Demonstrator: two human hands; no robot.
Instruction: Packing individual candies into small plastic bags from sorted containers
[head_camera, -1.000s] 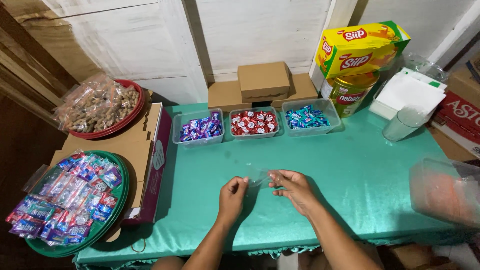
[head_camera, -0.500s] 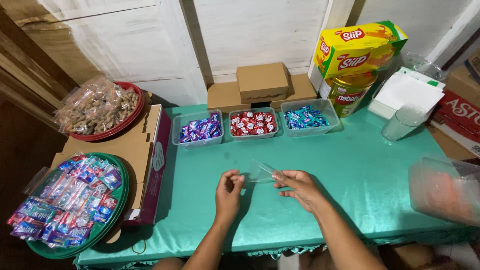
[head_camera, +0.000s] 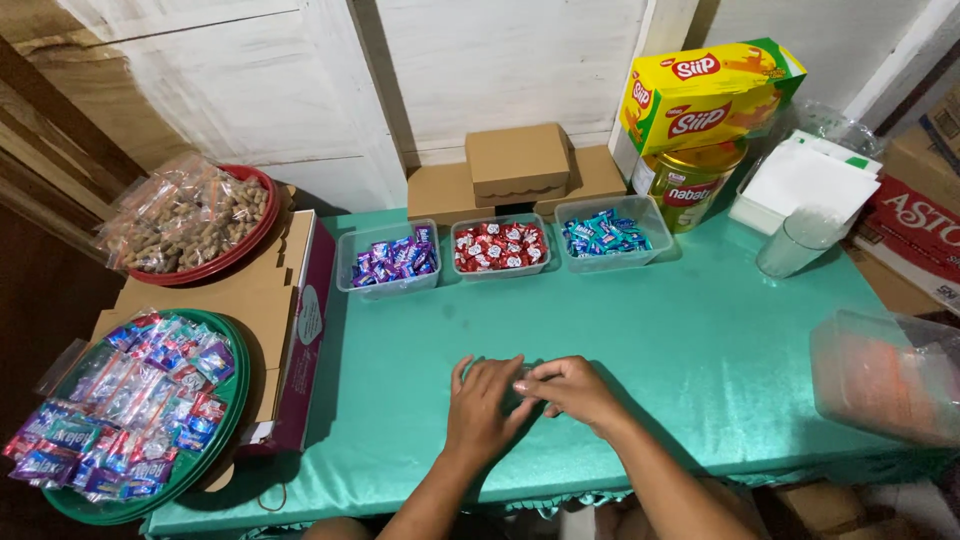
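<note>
Two hands meet mid-desk: your left hand lies flat, fingers spread, over the spot where your right hand pinches something small, hidden btw them. Three candy tubs sit behind, well apart.

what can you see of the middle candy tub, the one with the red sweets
The middle tub is a clear, shallow, rectangular plastic container with rounded corners and no lid. It is filled with small red and white wrapped candies. It stands upright on the green tablecloth near the back edge, in a row between a tub of purple candies and a tub of blue candies, just in front of brown cardboard boxes. No hand touches it.
</note>
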